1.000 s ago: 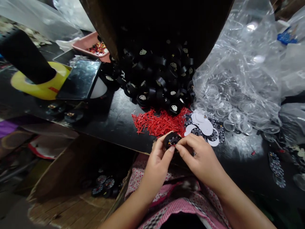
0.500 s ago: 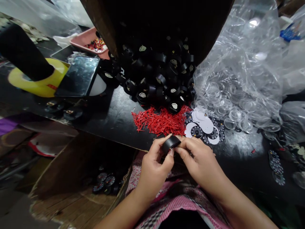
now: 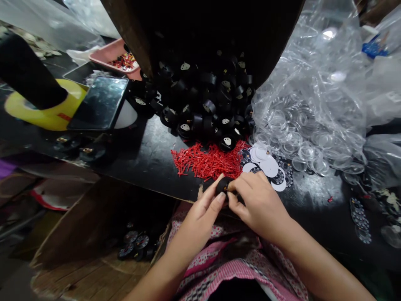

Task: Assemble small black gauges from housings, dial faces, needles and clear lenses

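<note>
A small black round case (image 3: 221, 186), like a gauge or clock housing, is held at the table's front edge. My left hand (image 3: 203, 211) is closed around its left side, thumb in front and fingers behind. My right hand (image 3: 255, 198) has its thumb and fingertips closed at the case's right edge; whether something small is also pinched there is hidden. A tiny orange-gold spot shows on the case between the fingertips. Just beyond my hands lie a heap of red pointers (image 3: 208, 161) and a pile of printed dial discs (image 3: 268, 166), some white side up.
Many black cases (image 3: 203, 108) spill from a dark container. Clear round lenses (image 3: 294, 138) lie in a plastic bag at right. A phone (image 3: 98, 102) leans by a yellow tape roll (image 3: 46, 104). Below the table edge, a cardboard box (image 3: 72, 234) holds several finished-looking dials (image 3: 134, 242).
The black case has turned in my fingers, so its broad side wall shows less. My right hand has shifted slightly left, over the case's edge. The whole view has moved slightly.
</note>
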Demonstrator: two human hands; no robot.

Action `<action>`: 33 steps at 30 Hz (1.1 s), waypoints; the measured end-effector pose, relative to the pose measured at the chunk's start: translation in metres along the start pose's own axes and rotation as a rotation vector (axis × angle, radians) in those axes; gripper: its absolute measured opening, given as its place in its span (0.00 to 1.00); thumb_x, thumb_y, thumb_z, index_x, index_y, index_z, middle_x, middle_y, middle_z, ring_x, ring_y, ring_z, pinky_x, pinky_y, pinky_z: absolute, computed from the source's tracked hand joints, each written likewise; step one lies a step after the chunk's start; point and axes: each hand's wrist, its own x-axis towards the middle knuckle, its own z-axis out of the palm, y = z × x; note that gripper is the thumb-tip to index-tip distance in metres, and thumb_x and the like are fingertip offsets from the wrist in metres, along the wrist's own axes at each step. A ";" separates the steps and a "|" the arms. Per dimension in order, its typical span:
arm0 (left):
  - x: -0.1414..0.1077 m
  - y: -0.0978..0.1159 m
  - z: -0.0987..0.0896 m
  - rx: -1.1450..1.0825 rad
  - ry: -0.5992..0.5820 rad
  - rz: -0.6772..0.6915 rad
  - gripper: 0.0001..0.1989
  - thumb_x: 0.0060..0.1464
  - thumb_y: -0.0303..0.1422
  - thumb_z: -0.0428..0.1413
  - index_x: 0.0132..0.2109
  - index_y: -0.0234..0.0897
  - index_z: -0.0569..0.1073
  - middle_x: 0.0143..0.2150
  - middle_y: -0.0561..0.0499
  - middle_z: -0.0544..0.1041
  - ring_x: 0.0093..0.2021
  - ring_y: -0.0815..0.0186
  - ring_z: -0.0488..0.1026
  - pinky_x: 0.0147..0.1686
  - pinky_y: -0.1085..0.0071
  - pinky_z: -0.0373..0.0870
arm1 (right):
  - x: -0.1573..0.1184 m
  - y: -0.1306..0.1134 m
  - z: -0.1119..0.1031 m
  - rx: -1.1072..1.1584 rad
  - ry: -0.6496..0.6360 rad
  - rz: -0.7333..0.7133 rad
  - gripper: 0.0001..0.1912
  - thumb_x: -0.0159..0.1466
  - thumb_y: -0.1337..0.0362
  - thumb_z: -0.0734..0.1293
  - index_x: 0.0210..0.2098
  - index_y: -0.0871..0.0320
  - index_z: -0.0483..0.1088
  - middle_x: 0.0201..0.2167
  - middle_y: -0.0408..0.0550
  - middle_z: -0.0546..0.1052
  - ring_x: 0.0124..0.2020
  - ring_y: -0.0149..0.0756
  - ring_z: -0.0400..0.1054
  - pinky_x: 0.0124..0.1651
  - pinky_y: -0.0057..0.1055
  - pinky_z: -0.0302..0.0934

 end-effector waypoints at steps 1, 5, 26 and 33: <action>-0.001 -0.001 0.002 -0.041 0.010 -0.025 0.20 0.57 0.42 0.61 0.57 0.49 0.75 0.61 0.49 0.73 0.64 0.53 0.66 0.64 0.58 0.62 | 0.001 -0.002 0.001 -0.006 0.007 0.003 0.08 0.66 0.70 0.60 0.32 0.60 0.69 0.29 0.49 0.74 0.33 0.39 0.65 0.39 0.37 0.52; -0.001 -0.003 0.009 -0.199 0.070 -0.083 0.20 0.55 0.46 0.62 0.53 0.47 0.78 0.57 0.46 0.77 0.60 0.49 0.70 0.61 0.53 0.66 | 0.002 -0.009 -0.005 0.113 -0.016 0.205 0.06 0.64 0.71 0.62 0.30 0.58 0.67 0.26 0.44 0.73 0.28 0.33 0.64 0.39 0.33 0.53; 0.018 -0.002 0.014 -0.384 -0.061 -0.053 0.15 0.61 0.43 0.56 0.48 0.38 0.78 0.49 0.43 0.80 0.47 0.58 0.78 0.50 0.61 0.76 | 0.006 0.051 -0.026 0.393 0.095 0.468 0.14 0.68 0.63 0.62 0.51 0.55 0.73 0.36 0.48 0.78 0.34 0.36 0.72 0.41 0.35 0.67; 0.009 0.001 0.016 -0.101 -0.069 0.099 0.15 0.58 0.37 0.61 0.53 0.46 0.77 0.57 0.49 0.77 0.58 0.56 0.73 0.56 0.62 0.71 | -0.006 0.000 -0.010 0.478 0.022 0.340 0.13 0.69 0.63 0.62 0.51 0.52 0.74 0.47 0.51 0.70 0.47 0.37 0.68 0.49 0.34 0.64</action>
